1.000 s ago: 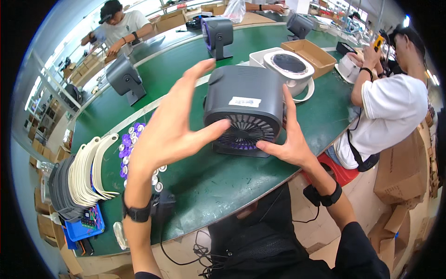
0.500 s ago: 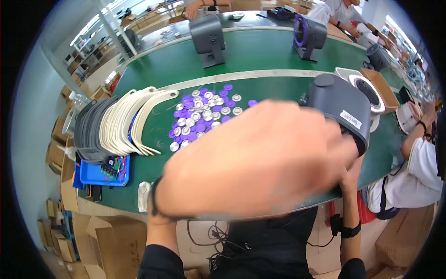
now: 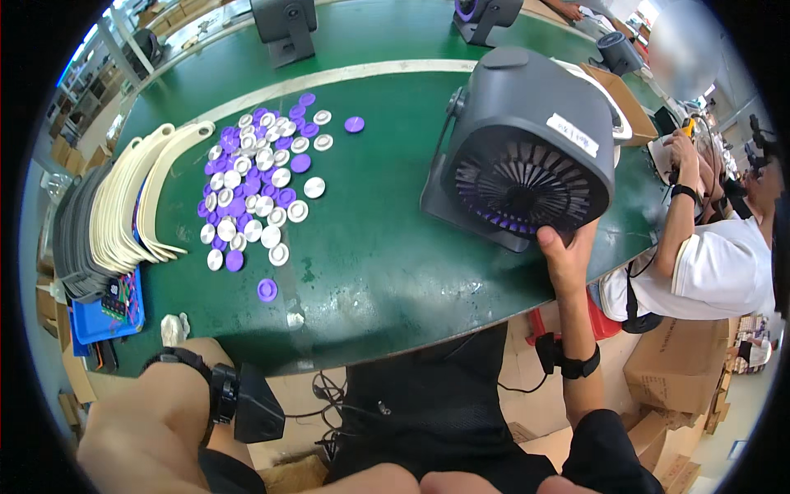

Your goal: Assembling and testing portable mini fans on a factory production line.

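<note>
A dark grey desk fan stands at the right of the green table, its round grille facing toward me and a white label on its housing. My right hand grips the fan's lower right edge, thumb on the rim by the grille; the other fingers are hidden behind it. My left hand is very close at the lower left, bent back over its wrist, with some fingertips showing along the bottom edge. Most of its fingers are cut off. Purple and silver round caps lie in a loose heap left of the fan.
Cream and grey curved strips are stacked at the left, beside a blue tray of small parts. Another fan stands farther back. At the right, a cardboard box lies behind the fan, and a co-worker's arm reaches in.
My left hand has swung from in front of the fan toward me and to the lower left. The fan's grille and the caps are now uncovered. The view has tilted down and turned right.
</note>
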The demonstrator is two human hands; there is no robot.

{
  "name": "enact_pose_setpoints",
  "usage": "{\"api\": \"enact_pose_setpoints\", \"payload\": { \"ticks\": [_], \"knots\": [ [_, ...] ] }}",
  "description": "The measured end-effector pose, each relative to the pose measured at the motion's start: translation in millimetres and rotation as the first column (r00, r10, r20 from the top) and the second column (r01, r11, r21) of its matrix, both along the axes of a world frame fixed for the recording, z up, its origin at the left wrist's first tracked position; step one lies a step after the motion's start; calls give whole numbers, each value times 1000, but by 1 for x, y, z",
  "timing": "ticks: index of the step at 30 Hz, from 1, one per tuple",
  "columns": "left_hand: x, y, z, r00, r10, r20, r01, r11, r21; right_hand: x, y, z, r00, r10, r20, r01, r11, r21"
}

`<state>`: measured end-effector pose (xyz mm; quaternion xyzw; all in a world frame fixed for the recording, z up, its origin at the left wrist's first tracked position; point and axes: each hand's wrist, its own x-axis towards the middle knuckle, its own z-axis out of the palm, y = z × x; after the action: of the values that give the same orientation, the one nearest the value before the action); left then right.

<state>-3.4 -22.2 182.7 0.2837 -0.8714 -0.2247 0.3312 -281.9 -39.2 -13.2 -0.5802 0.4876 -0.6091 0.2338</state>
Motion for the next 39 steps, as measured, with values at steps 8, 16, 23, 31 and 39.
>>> {"api": "enact_pose_setpoints", "payload": {
  "ticks": [8, 16, 23, 31, 39],
  "knots": [
    [16, 43, 29, 981, 110, 159, -116, 993, 30, 12, -2, 12, 994, 78, 81, -77, 997, -11],
    [21, 51, 39, 983, 84, 164, -39, 965, -260, 6, -2, 11, 993, 114, 15, -113, 991, -74],
    [34, -12, 23, 879, -22, 476, -24, 996, 92, -1, -2, 8, 992, 81, -102, -87, 994, -62],
    [42, -26, 25, 879, 7, 477, -56, 995, 89, 1, 3, 40, 989, 90, -121, -84, 995, 50],
    [55, -32, 25, 905, 53, 421, -112, 987, 118, 11, -68, 60, 956, -90, -280, 60, 992, -115]
  ]
}}
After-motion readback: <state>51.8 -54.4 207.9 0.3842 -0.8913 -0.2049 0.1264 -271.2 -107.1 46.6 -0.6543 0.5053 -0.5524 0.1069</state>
